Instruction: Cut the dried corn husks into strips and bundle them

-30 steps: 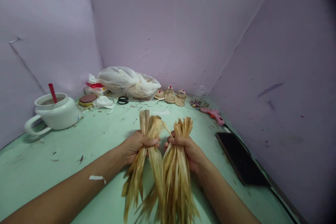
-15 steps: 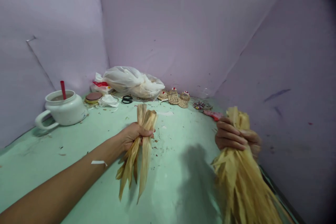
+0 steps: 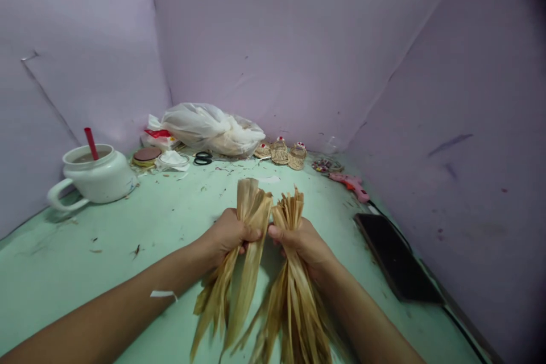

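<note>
My left hand [image 3: 234, 233] is closed around a small bundle of dried corn husks [image 3: 255, 264], thumb in front, strips fanning downward. Close beside it, my right hand [image 3: 301, 242] grips a fuller bundle of dried corn husks [image 3: 294, 301] near its gathered top end. Both bundles are held upright over the pale green table [image 3: 170, 227], their thumbs nearly touching. The lower ends spread toward me, and some run out of view. A white strip [image 3: 163, 294] sticks to my left forearm.
At left stands a white mug [image 3: 106, 179] with a red stick. Behind are a plastic bag [image 3: 209, 128], black-handled scissors [image 3: 203, 158], small woven pieces [image 3: 279, 152] and a dish of beads [image 3: 326, 165]. A pink glue gun [image 3: 352, 185] and dark flat slab [image 3: 396, 259] lie right.
The fuller husk bundle has moved from the far right to the middle, beside my left hand's bundle. My left hand has shifted slightly right and keeps its grip. The dark slab is now uncovered.
</note>
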`<state>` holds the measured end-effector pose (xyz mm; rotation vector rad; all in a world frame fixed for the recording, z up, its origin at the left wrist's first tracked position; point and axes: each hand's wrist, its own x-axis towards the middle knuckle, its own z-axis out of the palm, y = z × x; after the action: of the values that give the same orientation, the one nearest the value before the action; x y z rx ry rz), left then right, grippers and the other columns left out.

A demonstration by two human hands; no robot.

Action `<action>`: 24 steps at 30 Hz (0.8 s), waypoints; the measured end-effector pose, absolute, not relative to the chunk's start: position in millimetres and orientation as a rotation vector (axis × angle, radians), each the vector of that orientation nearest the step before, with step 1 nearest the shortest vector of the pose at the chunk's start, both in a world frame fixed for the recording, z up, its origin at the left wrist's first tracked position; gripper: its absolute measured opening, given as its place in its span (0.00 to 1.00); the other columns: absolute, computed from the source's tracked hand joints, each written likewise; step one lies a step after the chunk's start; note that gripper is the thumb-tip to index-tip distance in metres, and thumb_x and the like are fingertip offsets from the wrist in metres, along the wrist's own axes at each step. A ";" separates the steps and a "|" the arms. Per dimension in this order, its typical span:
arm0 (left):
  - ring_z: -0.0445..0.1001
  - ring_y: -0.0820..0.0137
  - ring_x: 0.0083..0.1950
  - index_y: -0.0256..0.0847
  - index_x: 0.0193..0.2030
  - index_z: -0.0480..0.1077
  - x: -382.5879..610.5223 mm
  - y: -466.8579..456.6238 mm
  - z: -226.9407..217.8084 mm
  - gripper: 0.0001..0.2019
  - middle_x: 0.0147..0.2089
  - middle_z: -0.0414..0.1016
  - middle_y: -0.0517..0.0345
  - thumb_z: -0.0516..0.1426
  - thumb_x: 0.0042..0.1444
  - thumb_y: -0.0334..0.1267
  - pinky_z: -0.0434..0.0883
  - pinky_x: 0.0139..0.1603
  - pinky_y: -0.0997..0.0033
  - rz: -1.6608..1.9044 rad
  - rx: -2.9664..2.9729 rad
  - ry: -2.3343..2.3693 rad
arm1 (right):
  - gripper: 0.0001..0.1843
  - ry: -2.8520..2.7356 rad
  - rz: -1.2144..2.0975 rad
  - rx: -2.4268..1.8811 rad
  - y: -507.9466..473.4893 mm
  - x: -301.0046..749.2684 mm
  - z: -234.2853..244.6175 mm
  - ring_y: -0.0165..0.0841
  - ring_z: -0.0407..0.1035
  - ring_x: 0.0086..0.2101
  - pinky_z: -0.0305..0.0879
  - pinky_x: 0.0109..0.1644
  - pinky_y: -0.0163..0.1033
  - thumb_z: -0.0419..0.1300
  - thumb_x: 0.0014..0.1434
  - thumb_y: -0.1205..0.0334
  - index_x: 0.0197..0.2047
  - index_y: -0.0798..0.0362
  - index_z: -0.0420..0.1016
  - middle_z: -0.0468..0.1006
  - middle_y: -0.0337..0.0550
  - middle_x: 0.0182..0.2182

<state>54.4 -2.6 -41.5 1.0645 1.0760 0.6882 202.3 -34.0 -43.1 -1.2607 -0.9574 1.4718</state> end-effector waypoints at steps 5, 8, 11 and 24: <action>0.54 0.80 0.14 0.36 0.16 0.63 59.4 -9.5 -38.9 0.03 0.11 0.56 0.67 0.55 0.31 0.29 0.51 0.14 0.79 0.702 1.213 1.157 | 0.21 -0.981 1.424 -1.210 -39.5 197.8 -34.3 0.32 0.67 0.26 0.63 0.31 0.36 0.70 0.31 0.59 0.31 0.57 0.73 0.75 0.40 0.25; 0.53 0.80 0.14 0.36 0.18 0.64 58.5 -9.7 -39.3 0.04 0.12 0.57 0.67 0.57 0.32 0.31 0.51 0.14 0.78 0.698 1.215 1.146 | 0.14 -0.990 1.360 -1.275 -37.5 197.6 -37.6 0.32 0.68 0.25 0.63 0.31 0.36 0.68 0.32 0.64 0.26 0.57 0.73 0.75 0.40 0.23; 0.54 0.79 0.14 0.35 0.19 0.66 56.5 -8.3 -39.8 0.05 0.12 0.58 0.66 0.57 0.32 0.33 0.52 0.15 0.78 0.706 1.168 1.165 | 0.08 -0.969 1.310 -1.369 -34.2 200.7 -42.2 0.31 0.65 0.22 0.61 0.28 0.35 0.64 0.33 0.68 0.22 0.57 0.72 0.73 0.38 0.19; 0.55 0.80 0.14 0.33 0.22 0.67 57.1 -7.1 -41.2 0.08 0.15 0.62 0.64 0.59 0.29 0.32 0.54 0.15 0.77 0.751 0.981 1.062 | 0.12 -0.921 1.442 -1.263 -39.2 198.8 -34.9 0.30 0.65 0.22 0.62 0.27 0.35 0.61 0.34 0.70 0.28 0.57 0.73 0.73 0.38 0.21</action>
<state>57.1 -7.1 -41.2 0.9808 1.0620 0.7505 198.8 -39.2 -34.9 -1.2633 -0.9206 1.4416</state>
